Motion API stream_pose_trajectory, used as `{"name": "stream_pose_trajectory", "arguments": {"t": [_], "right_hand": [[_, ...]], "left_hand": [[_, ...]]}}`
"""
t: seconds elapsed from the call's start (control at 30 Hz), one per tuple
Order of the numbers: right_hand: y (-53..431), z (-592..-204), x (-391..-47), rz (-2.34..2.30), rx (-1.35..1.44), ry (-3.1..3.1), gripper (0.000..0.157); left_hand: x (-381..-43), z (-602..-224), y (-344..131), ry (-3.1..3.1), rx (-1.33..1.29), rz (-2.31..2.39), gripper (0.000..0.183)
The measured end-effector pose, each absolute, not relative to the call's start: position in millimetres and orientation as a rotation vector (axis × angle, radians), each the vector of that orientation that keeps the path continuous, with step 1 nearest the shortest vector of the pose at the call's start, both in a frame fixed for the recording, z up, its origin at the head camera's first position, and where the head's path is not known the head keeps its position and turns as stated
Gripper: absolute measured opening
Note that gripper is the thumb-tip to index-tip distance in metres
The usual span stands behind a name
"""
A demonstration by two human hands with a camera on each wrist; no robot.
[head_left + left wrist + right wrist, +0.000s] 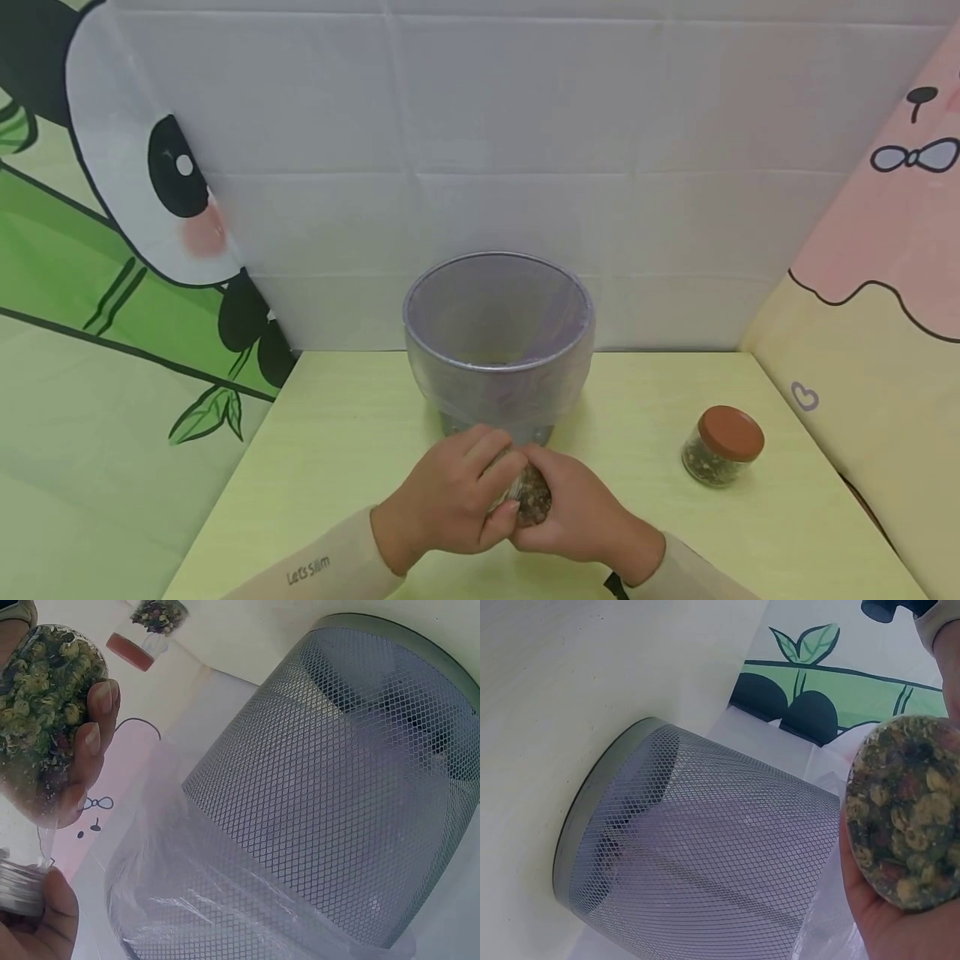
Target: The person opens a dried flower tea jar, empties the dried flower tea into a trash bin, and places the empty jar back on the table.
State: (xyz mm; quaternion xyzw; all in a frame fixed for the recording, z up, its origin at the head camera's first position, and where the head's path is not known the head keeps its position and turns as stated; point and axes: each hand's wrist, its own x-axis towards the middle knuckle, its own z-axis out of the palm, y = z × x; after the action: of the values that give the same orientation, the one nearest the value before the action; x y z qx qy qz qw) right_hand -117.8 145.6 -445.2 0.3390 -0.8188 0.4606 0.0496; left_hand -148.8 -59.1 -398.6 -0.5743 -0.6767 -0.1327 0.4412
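In front of the bin, both hands meet around a clear jar of dried flowers [534,497]. My right hand [581,512] wraps round the jar's body, its fingertips visible along the glass in the left wrist view. With curled fingers my left hand [459,492] grips a pale ridged lid [21,891] at the jar's other end. The right wrist view faces the round base of the jar, packed with small yellowish and dark buds. Fingers hide much of the jar in the head view.
A mesh waste bin [712,847] lined with a thin plastic bag [202,877] stands just beyond the hands. Farther right on the pale yellow table [322,467] is a second jar [708,463] with a reddish-brown lid. Printed cloth walls enclose the table's back and sides.
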Motion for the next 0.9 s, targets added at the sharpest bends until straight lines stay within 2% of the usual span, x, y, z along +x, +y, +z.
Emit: {"name": "stream_pose_trajectory", "arguments": {"t": [0.4, 0.63, 0.9], "right_hand": [[146, -446, -117, 1.327, 0.979, -2.540, 0.052], [144, -448, -118, 1.263, 0.908, -2.553, 0.046], [143, -447, -119, 1.253, 0.888, -2.597, 0.043]], "left_hand": [[-143, -400, -58, -1.757, -1.375, -0.359, 0.037], [-138, -405, -58, -1.947, -1.271, -0.410, 0.033], [-133, -408, -59, -2.114, -1.192, -0.464, 0.042]]}}
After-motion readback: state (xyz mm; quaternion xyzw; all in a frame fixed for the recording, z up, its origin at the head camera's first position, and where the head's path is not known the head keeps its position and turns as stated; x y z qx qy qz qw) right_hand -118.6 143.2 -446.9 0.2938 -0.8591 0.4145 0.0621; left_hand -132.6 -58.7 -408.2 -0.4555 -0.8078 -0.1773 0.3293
